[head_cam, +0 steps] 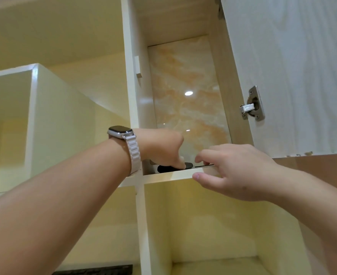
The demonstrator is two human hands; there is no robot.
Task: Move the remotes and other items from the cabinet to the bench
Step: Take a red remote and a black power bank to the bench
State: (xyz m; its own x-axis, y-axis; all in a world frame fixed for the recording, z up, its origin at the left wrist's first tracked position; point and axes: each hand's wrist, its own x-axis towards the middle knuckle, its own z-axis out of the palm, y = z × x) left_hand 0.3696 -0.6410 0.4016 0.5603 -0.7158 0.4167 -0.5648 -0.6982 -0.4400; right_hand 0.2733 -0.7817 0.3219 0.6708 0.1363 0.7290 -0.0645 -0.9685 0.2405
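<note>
Reaching up at centre frame, the right hand (237, 171) is nearest, fingers loosely bent over the shelf edge (169, 175), thumb beneath, holding nothing. Just left and deeper in the cabinet, the left hand (163, 149) bends its fingers onto the black remote (164, 168), lying flat with its long axis left-right. Whether they grip it is hidden.

Pretty bright overall, warm yellowish cast everywhere. Small round white glare spot on the glossy orange-veined marble back panel (179, 76). Soft shadow down in the cream lower compartment (203, 225). Slightly smeary detail, straight edges bowed toward the corners.
</note>
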